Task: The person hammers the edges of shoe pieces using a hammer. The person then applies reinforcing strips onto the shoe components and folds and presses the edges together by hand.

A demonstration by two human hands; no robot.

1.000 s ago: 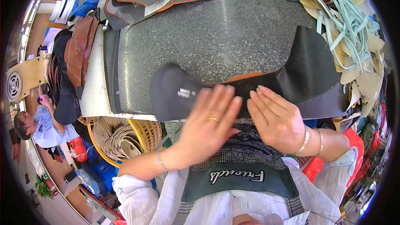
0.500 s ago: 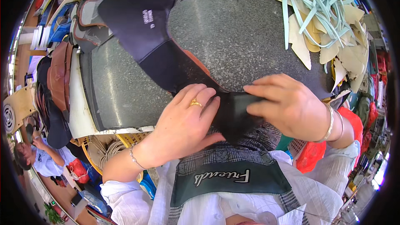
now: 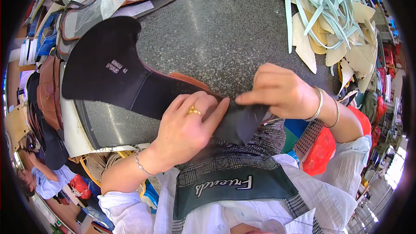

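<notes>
The long black leather shoe-upper piece with a tan underside [image 3: 130, 82] lies across the near edge of my grey speckled stone worktable [image 3: 225, 30], its broad end to my left and its narrow end hanging over the edge at my lap. My left hand [image 3: 186, 130] lies flat on its middle, fingers together, pressing it down. My right hand [image 3: 281, 91] pinches the narrow end shut between thumb and fingertips. I judge the fold there only begun; the broad end lies untouched. Pale green strips and cream cut-outs [image 3: 329, 21] pile up at the far right, more cut uppers [image 3: 99, 0] at the far left.
</notes>
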